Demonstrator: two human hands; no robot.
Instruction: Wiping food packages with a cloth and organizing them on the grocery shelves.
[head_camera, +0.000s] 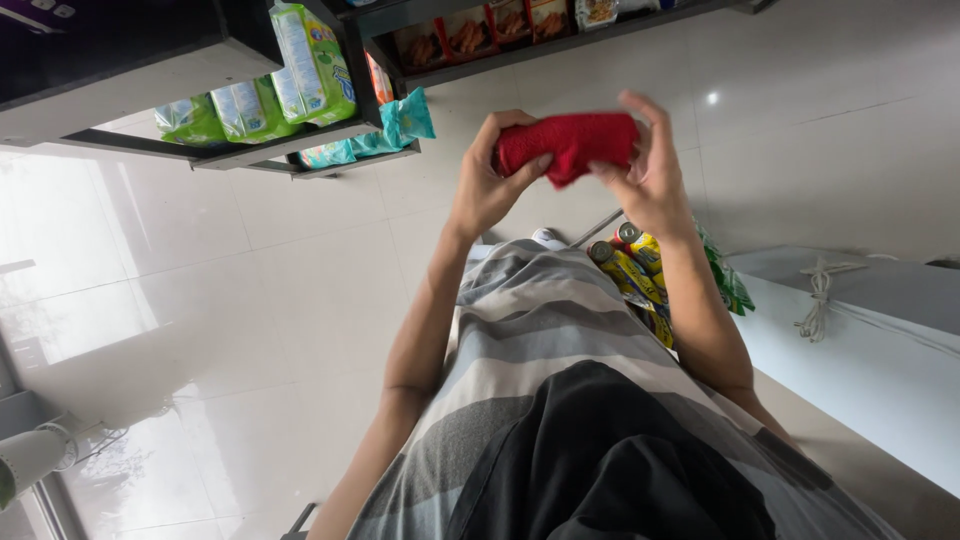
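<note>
**Red cloth held in both hands**

A soft, fuzzy red cloth (568, 143), rolled into a thick bundle, lies with its long axis running left to right. The left hand (490, 180) pinches its left end; the right hand (648, 170) closes its grip on the right end. Glossy green packets (250, 105) fill the shelf (230, 155) to the far left, above pale shiny floor tiles (200, 300).

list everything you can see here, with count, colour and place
cloth: 1, red, held between both hands
green packs: several, green, on dark shelf upper left
teal packs: a few, teal, shelf edge
snack bags: several, orange-red, top shelf
cans: several, yellow, below right arm
cord: 1, white, on white surface at right
floor: white tiles
left hand: grips cloth
right hand: grips cloth
</note>
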